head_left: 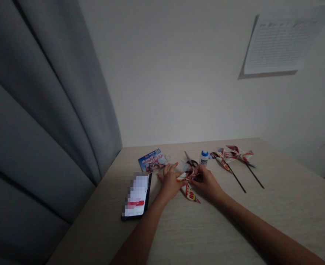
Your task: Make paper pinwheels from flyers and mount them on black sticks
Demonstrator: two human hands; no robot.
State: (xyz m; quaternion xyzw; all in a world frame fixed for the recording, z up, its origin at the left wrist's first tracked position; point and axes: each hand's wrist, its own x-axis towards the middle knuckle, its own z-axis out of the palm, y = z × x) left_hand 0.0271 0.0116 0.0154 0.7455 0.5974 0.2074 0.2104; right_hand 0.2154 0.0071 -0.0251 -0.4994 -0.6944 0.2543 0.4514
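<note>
A folded paper pinwheel point(188, 187), printed in red and white, sits on the table point(206, 228) between the person's hands, its lower blade showing a red "69". The right grip point(205, 181) is clenched, pinching the pinwheel near its centre. The left grip point(169, 184) is released, palm down with its fingers spread, just beside the paper. Just behind stand black-handled scissors point(190, 160) and a white glue bottle point(204, 157) with a blue cap. Further right lie two more pinwheels point(231, 156) on black sticks. To the left are a printed card point(153, 161) and a smartphone point(136, 197) with a pixelated screen.
</note>
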